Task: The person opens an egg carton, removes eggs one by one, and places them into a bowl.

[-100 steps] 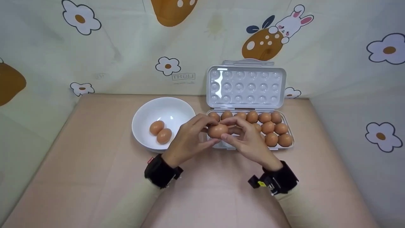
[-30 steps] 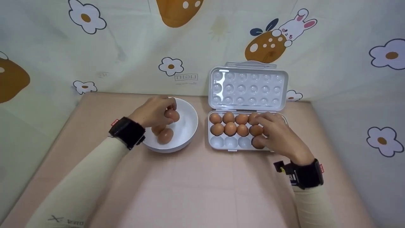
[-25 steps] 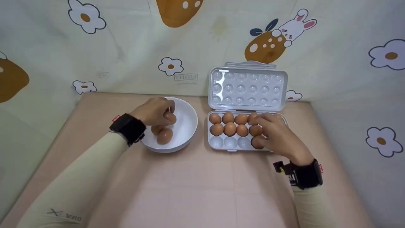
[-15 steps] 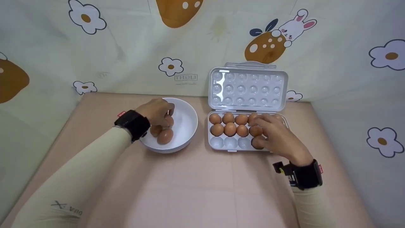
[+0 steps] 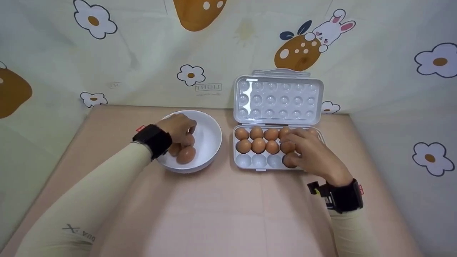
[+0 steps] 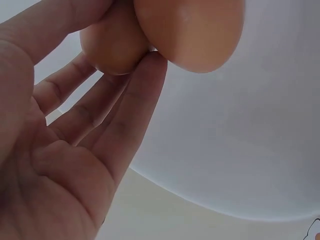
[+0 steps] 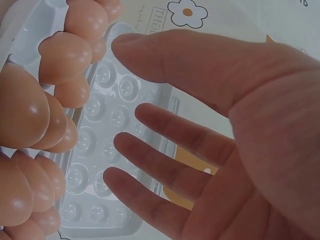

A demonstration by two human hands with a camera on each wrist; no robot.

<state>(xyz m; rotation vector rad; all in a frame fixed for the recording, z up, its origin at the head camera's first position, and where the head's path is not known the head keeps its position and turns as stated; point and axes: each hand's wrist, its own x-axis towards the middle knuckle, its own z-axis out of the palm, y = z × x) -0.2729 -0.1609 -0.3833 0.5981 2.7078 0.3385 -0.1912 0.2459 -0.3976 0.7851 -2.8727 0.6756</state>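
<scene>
My left hand (image 5: 177, 127) is down inside the white bowl (image 5: 210, 142), thumb and fingers pinching a brown egg (image 6: 111, 45). Against that egg lies another egg (image 5: 186, 155), and one more egg (image 5: 174, 150) sits partly under the hand. Over the right part of the egg box (image 5: 275, 161) hovers my right hand (image 5: 317, 155), fingers spread and apart, nothing held in the right wrist view. Brown eggs (image 5: 258, 145) fill the two back rows as far as visible; the front-left cups hold none. The right hand hides several eggs.
The egg box's dimpled lid (image 5: 278, 100) stands raised at the back, near the patterned cloth wall (image 5: 142, 71). A peach-coloured tabletop (image 5: 228, 207) spreads in front of bowl and box, with a narrow gap between them.
Earlier both hands held an egg together over the box. Since then the left hand has carried an egg left and lowered it into the bowl; the right moved rightward, then stayed still.
</scene>
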